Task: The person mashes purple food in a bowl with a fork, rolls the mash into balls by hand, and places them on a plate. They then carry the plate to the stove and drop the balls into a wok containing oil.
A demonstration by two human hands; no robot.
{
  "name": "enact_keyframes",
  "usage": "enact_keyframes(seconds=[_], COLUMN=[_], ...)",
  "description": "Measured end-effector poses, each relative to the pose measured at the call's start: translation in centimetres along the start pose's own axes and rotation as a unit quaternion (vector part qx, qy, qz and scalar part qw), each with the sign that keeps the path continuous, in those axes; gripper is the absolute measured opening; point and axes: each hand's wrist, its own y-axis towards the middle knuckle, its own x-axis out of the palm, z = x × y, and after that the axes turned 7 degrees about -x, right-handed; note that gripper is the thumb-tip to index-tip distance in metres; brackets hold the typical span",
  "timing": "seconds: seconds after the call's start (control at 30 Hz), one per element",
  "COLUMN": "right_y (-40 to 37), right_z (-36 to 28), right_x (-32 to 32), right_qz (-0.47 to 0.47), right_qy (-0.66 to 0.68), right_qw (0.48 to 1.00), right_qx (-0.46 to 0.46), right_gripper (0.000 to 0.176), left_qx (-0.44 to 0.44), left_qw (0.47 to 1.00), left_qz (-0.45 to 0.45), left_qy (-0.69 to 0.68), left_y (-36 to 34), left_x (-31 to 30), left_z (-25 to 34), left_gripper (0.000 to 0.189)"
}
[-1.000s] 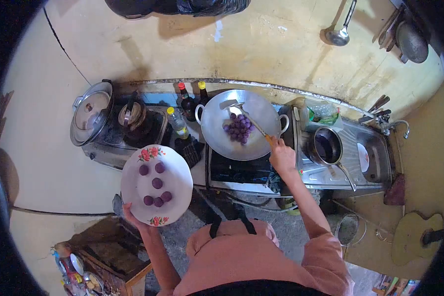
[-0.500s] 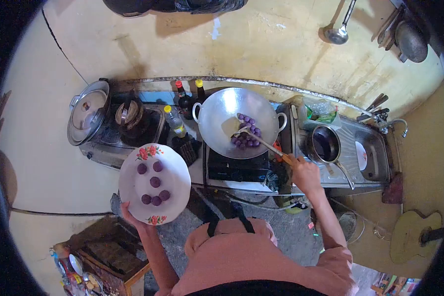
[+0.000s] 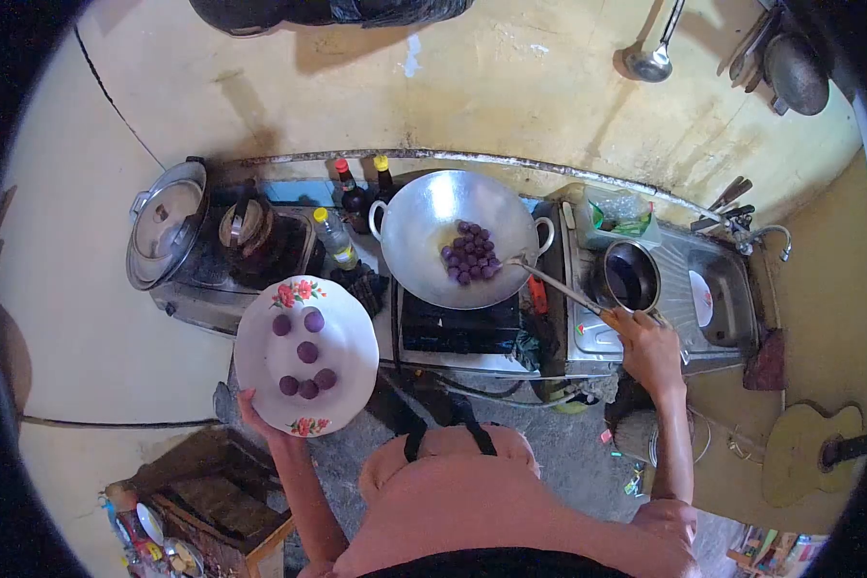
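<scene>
My left hand (image 3: 254,414) grips the lower left rim of a white plate (image 3: 260,361) with red flowers. Several purple balls (image 3: 307,352) lie apart on it. My right hand (image 3: 648,349) is closed around the wooden handle of a long metal spatula (image 3: 559,286), whose head rests at the right inner side of a silver wok (image 3: 414,231). A cluster of purple balls (image 3: 470,252) sits in the wok, to the left of the spatula head. The wok stands on a black stove (image 3: 458,329).
A dark saucepan (image 3: 630,276) and a plastic container (image 3: 618,220) stand left of the sink (image 3: 734,313). Bottles (image 3: 336,241) are left of the wok. A lidded pot (image 3: 167,222) and a second stove (image 3: 284,252) are further left. A ladle (image 3: 649,65) hangs above.
My right hand has moved right, drawing the spatula head out of the balls to the wok's right side. The balls now sit closer together. The plate has hardly moved.
</scene>
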Motion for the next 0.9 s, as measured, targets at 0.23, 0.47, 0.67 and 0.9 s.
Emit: enact_keyframes(seconds=[0.23, 0.47, 0.67, 0.9], right_y=[-0.2, 2.3, 4.9, 6.3], right_z=[0.5, -1.8, -3.3, -5.9], right_x=[3.2, 10.1, 14.9, 15.4], right_qz=[-0.035, 0.006, 0.018, 0.028], right_qy=[-0.007, 0.016, 0.046, 0.088], right_qw=[0.999, 0.999, 0.996, 0.993], right_qx=[0.004, 0.035, 0.072, 0.073], right_gripper=[0.034, 0.031, 0.037, 0.039], left_qx=[0.004, -0.022, 0.004, 0.006], left_qw=[1.0, 0.999, 0.998, 0.999], left_qz=[0.009, 0.012, 0.056, 0.041], left_qy=[-0.008, -0.025, -0.004, 0.002], left_y=[-0.2, 0.3, -0.5, -0.5], left_x=[0.1, -1.9, -1.3, -1.1], left_z=[0.2, 0.5, 0.5, 0.4], left_gripper=[0.063, 0.065, 0.066, 0.063])
